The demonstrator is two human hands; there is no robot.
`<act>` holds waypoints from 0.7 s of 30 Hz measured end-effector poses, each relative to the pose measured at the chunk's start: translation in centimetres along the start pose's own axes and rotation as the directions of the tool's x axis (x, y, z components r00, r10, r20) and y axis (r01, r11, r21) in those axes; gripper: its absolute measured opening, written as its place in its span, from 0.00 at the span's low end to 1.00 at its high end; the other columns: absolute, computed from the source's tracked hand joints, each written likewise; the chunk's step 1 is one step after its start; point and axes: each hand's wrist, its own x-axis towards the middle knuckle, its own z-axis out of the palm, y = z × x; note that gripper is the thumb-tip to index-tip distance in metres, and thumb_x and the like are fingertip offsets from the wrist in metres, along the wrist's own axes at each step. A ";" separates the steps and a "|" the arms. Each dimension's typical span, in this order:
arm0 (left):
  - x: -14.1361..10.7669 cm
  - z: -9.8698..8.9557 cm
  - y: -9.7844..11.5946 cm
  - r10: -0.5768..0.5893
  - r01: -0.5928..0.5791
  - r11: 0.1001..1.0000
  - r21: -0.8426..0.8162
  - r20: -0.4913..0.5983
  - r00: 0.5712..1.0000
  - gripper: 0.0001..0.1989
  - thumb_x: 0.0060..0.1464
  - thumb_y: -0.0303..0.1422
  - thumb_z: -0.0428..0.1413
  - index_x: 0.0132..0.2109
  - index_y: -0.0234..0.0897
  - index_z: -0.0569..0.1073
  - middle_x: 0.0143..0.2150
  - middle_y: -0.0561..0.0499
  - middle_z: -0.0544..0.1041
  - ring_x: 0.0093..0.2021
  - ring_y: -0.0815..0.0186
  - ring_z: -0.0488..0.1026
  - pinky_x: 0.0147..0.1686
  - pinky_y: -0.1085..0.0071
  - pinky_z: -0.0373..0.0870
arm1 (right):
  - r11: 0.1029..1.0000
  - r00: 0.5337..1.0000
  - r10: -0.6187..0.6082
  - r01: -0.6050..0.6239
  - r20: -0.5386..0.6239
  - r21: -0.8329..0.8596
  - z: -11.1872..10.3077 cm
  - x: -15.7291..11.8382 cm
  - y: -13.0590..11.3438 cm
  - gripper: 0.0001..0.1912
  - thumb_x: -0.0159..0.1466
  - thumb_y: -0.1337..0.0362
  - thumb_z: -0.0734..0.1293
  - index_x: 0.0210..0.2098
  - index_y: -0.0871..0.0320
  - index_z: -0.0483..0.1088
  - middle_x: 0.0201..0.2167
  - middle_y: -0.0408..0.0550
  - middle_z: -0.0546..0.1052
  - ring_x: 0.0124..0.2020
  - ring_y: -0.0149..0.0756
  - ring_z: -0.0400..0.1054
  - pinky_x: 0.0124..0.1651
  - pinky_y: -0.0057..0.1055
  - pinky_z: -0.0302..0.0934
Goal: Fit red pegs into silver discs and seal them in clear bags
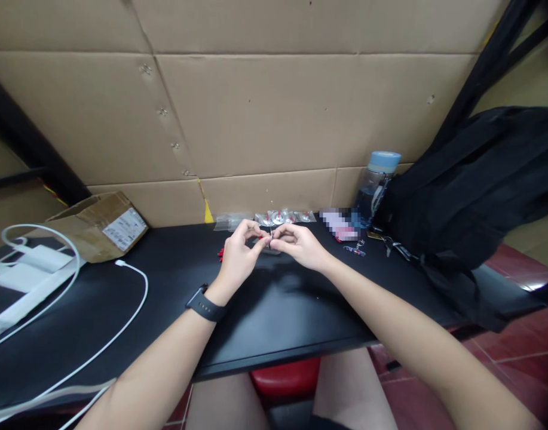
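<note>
While hands [241, 255] [302, 246] pinch something seemingly red [261, 237], desk edge [282, 359] sits apart.

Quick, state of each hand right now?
Left hand: grip closed, pinching a tiny red item.
Right hand: grip closed at the left fingertips; what it pinches is too small to identify.

Single head-worn view from above the lap, facing forward and down over both nearby hands [268, 242].
</note>
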 end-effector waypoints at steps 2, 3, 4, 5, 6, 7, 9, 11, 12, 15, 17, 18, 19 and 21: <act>0.0 -0.2 0.1 0.009 -0.009 1.000 0.024 -0.020 1.000 0.12 0.58 0.34 0.62 0.39 0.41 0.64 0.36 0.52 0.80 0.39 0.63 0.80 0.43 0.69 0.72 | 0.999 0.999 -0.024 0.025 0.048 -0.032 0.1 0.0 -0.2 0.18 0.68 0.48 0.67 0.39 0.57 0.72 0.37 0.48 0.78 0.41 0.38 0.76 0.44 0.35 0.71; 0.0 -0.3 0.2 0.017 -0.016 0.999 0.042 -0.022 1.000 0.11 0.59 0.35 0.62 0.40 0.42 0.65 0.36 0.53 0.80 0.39 0.63 0.80 0.42 0.69 0.72 | 0.997 0.997 -0.045 0.048 0.065 -0.058 0.1 0.1 -0.3 0.18 0.69 0.48 0.65 0.39 0.57 0.72 0.37 0.48 0.77 0.41 0.38 0.75 0.44 0.34 0.71; 0.0 -0.3 0.3 0.027 -0.026 0.998 0.064 -0.019 0.999 0.11 0.59 0.35 0.62 0.40 0.42 0.65 0.35 0.53 0.80 0.39 0.63 0.81 0.42 0.69 0.72 | 0.993 0.995 -0.068 0.074 0.073 -0.089 0.1 0.1 -0.4 0.18 0.70 0.48 0.64 0.37 0.57 0.72 0.37 0.48 0.76 0.40 0.37 0.73 0.43 0.33 0.70; 0.0 -0.4 0.4 0.040 -0.039 0.995 0.089 -0.010 0.999 0.11 0.59 0.35 0.62 0.40 0.42 0.65 0.35 0.54 0.80 0.39 0.63 0.81 0.42 0.69 0.72 | 0.987 0.993 -0.090 0.099 0.073 -0.129 0.1 0.1 -0.4 0.18 0.70 0.49 0.64 0.36 0.58 0.72 0.36 0.48 0.76 0.39 0.37 0.72 0.42 0.33 0.70; 0.0 -0.4 0.4 0.054 -0.054 0.992 0.116 0.001 0.999 0.11 0.59 0.34 0.62 0.40 0.42 0.65 0.35 0.54 0.80 0.39 0.63 0.81 0.43 0.69 0.72 | 0.977 0.992 -0.111 0.121 0.065 -0.173 0.1 0.2 -0.4 0.18 0.70 0.49 0.64 0.35 0.58 0.71 0.36 0.48 0.75 0.38 0.36 0.71 0.42 0.32 0.69; 0.0 -0.5 0.5 0.068 -0.069 0.987 0.145 0.015 0.998 0.10 0.59 0.34 0.62 0.39 0.42 0.65 0.35 0.54 0.81 0.40 0.62 0.81 0.43 0.68 0.72 | 0.965 0.990 -0.132 0.141 0.056 -0.220 0.0 0.2 -0.4 0.17 0.70 0.50 0.64 0.34 0.58 0.71 0.36 0.48 0.75 0.38 0.36 0.70 0.42 0.32 0.68; 0.0 -0.5 0.5 0.094 -0.101 0.974 0.203 0.044 0.995 0.10 0.60 0.33 0.61 0.39 0.42 0.66 0.36 0.54 0.81 0.41 0.62 0.81 0.45 0.67 0.71 | 0.935 0.985 -0.166 0.173 0.050 -0.311 -0.2 0.2 -0.3 0.16 0.70 0.53 0.65 0.33 0.58 0.72 0.39 0.50 0.75 0.41 0.38 0.70 0.43 0.33 0.67; -0.1 -0.5 0.5 0.118 -0.132 0.957 0.257 0.067 0.991 0.09 0.60 0.32 0.61 0.39 0.42 0.67 0.37 0.54 0.82 0.42 0.61 0.81 0.47 0.65 0.70 | 0.907 0.982 -0.184 0.188 0.049 -0.376 -0.4 0.1 -0.2 0.13 0.69 0.55 0.65 0.33 0.57 0.73 0.43 0.51 0.75 0.44 0.39 0.70 0.45 0.33 0.66; -0.1 -0.5 0.5 0.128 -0.144 0.950 0.276 0.074 0.989 0.09 0.60 0.32 0.62 0.40 0.42 0.67 0.37 0.54 0.82 0.42 0.61 0.81 0.48 0.64 0.70 | 0.900 0.982 -0.185 0.188 0.046 -0.393 -0.4 0.1 -0.1 0.12 0.69 0.57 0.66 0.33 0.57 0.73 0.44 0.51 0.75 0.45 0.38 0.70 0.44 0.33 0.66; 0.0 -0.6 0.6 0.128 -0.152 0.949 0.277 0.104 0.986 0.07 0.60 0.33 0.61 0.40 0.42 0.68 0.37 0.53 0.81 0.42 0.61 0.80 0.49 0.63 0.69 | 0.906 0.986 -0.169 0.161 0.015 -0.391 -0.4 0.1 0.0 0.09 0.67 0.59 0.66 0.33 0.56 0.74 0.44 0.49 0.73 0.43 0.37 0.69 0.41 0.31 0.65; 0.0 -0.7 0.6 0.133 -0.165 0.958 0.234 0.145 0.980 0.05 0.61 0.32 0.58 0.43 0.42 0.69 0.40 0.51 0.80 0.43 0.61 0.79 0.49 0.63 0.70 | 0.920 0.988 -0.157 0.143 -0.010 -0.364 -0.2 0.2 0.1 0.08 0.65 0.61 0.67 0.31 0.56 0.73 0.44 0.49 0.71 0.42 0.36 0.68 0.39 0.29 0.64; 0.1 -0.8 0.7 0.152 -0.188 0.959 0.214 0.173 0.973 0.07 0.60 0.30 0.56 0.45 0.42 0.69 0.43 0.49 0.79 0.45 0.60 0.78 0.50 0.63 0.70 | 0.925 0.988 -0.153 0.136 -0.020 -0.354 -0.2 0.2 0.1 0.08 0.64 0.62 0.66 0.30 0.57 0.73 0.44 0.48 0.70 0.41 0.35 0.68 0.38 0.29 0.63; 0.1 -0.9 0.7 0.175 -0.219 0.954 0.203 0.212 0.961 0.12 0.58 0.29 0.56 0.49 0.41 0.69 0.47 0.47 0.79 0.49 0.59 0.77 0.52 0.63 0.70 | 0.929 0.988 -0.149 0.131 -0.026 -0.347 -0.1 0.2 0.0 0.07 0.63 0.63 0.66 0.29 0.57 0.73 0.44 0.48 0.70 0.41 0.34 0.67 0.38 0.29 0.63; 0.0 -1.0 0.7 0.209 -0.279 0.935 0.217 0.299 0.931 0.24 0.53 0.28 0.58 0.57 0.42 0.67 0.55 0.44 0.76 0.56 0.56 0.74 0.57 0.60 0.67 | 0.929 0.989 -0.147 0.129 -0.027 -0.348 -0.1 0.2 -0.1 0.06 0.61 0.65 0.67 0.28 0.57 0.73 0.44 0.48 0.69 0.40 0.34 0.67 0.39 0.30 0.63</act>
